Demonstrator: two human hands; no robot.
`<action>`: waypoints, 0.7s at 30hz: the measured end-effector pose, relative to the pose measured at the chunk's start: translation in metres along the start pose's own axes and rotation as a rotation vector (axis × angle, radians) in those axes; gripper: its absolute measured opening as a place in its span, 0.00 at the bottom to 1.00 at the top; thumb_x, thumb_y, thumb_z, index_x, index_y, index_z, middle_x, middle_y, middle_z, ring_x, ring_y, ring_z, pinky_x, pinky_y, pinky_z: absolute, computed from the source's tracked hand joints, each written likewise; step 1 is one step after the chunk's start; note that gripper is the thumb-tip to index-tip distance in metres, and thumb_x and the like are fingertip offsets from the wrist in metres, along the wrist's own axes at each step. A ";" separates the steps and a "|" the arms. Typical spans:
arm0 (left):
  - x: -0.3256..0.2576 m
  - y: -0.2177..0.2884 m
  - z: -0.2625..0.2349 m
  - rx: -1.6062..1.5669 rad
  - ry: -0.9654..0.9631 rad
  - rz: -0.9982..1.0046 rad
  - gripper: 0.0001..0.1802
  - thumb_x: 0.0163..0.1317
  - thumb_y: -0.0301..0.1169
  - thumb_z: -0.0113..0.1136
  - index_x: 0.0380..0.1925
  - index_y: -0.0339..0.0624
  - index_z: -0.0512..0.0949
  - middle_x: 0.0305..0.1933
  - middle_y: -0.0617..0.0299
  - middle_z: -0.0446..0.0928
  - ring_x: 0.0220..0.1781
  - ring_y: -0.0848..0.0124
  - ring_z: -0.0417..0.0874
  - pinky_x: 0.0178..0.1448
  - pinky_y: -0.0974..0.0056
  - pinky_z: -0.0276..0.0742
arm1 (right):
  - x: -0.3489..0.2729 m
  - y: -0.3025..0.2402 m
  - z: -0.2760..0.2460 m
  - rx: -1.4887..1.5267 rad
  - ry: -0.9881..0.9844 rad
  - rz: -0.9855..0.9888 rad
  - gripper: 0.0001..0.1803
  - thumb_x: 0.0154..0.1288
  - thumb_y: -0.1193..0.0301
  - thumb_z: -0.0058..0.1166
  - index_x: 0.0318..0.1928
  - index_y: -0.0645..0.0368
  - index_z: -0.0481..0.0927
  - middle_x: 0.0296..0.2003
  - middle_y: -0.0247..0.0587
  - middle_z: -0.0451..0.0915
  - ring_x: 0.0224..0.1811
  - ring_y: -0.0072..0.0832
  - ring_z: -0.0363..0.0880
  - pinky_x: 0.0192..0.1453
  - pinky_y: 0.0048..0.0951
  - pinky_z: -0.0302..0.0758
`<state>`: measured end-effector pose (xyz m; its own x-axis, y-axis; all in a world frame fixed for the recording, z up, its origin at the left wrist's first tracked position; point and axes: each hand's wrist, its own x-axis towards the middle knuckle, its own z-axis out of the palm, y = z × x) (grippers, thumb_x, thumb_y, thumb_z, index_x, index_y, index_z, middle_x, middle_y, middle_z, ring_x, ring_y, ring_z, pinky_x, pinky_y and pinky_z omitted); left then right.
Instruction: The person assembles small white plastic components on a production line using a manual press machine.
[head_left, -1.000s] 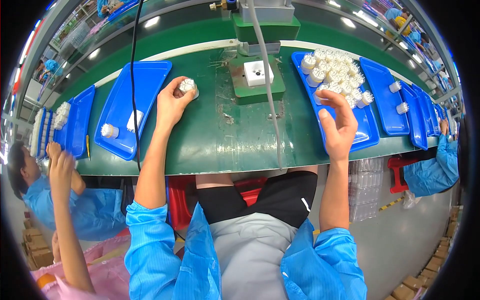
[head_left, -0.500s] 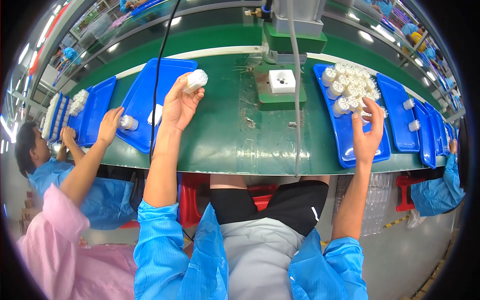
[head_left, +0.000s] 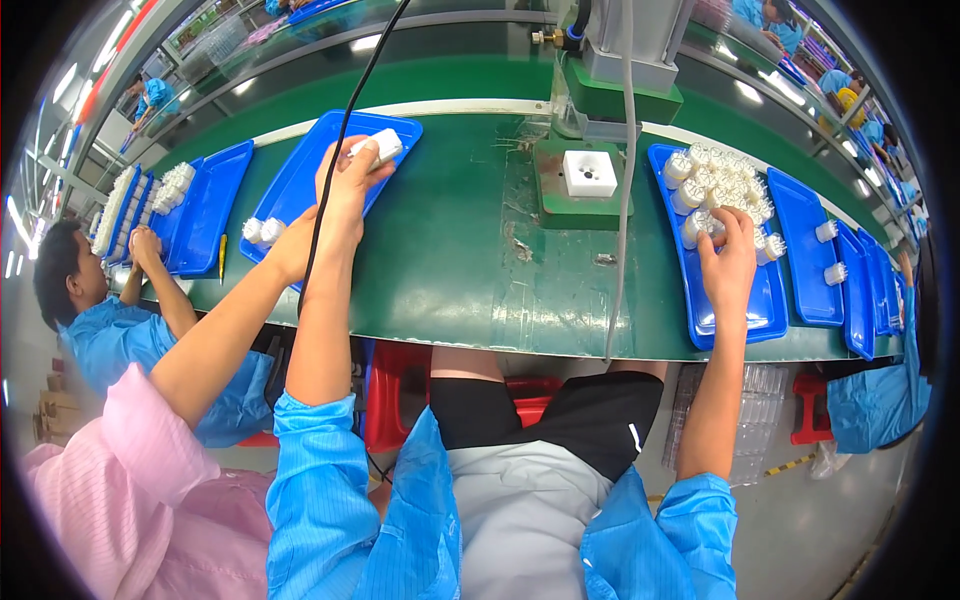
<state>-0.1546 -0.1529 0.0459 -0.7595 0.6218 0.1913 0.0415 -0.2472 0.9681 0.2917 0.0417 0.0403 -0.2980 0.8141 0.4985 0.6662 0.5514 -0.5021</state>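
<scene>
A small white plastic part (head_left: pixel 378 148) sits pinched in the left hand (head_left: pixel 345 185), raised over a blue tray (head_left: pixel 395 135) on the green worktop (head_left: pixel 450 250). The right hand (head_left: pixel 728 258) reaches into a heap of white parts (head_left: pixel 715 180) on another blue tray (head_left: pixel 735 315), fingers curled on one; a co-worker's hand (head_left: pixel 290 250) rests nearby.

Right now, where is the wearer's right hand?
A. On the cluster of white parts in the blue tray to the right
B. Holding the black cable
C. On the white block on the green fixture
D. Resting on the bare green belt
A: the right hand reaches into the blue tray on the right, with its fingers on the cluster of white parts; the white block stands untouched.
</scene>
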 end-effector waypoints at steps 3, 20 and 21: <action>0.016 0.004 -0.007 0.256 -0.006 0.066 0.19 0.70 0.33 0.64 0.54 0.33 0.74 0.52 0.48 0.80 0.48 0.63 0.86 0.54 0.63 0.86 | 0.000 -0.001 0.004 -0.017 0.027 -0.046 0.21 0.58 0.78 0.63 0.54 0.60 0.80 0.59 0.44 0.75 0.34 0.31 0.82 0.46 0.36 0.80; 0.011 0.008 -0.002 -0.802 -0.304 -0.398 0.24 0.78 0.48 0.48 0.50 0.35 0.77 0.40 0.51 0.82 0.32 0.69 0.84 0.32 0.73 0.87 | -0.007 -0.014 0.000 0.114 -0.044 -0.043 0.24 0.56 0.78 0.64 0.56 0.59 0.79 0.42 0.40 0.76 0.27 0.27 0.74 0.37 0.31 0.76; 0.009 0.009 0.000 -0.834 -0.335 -0.415 0.25 0.78 0.49 0.48 0.49 0.35 0.77 0.40 0.51 0.82 0.31 0.70 0.84 0.31 0.74 0.86 | -0.007 -0.008 -0.001 0.078 -0.083 -0.052 0.25 0.56 0.78 0.64 0.57 0.60 0.79 0.42 0.40 0.76 0.27 0.26 0.73 0.37 0.30 0.75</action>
<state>-0.1611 -0.1491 0.0567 -0.3824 0.9237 0.0231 -0.7545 -0.3266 0.5693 0.2889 0.0311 0.0418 -0.3885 0.7945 0.4668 0.5941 0.6032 -0.5321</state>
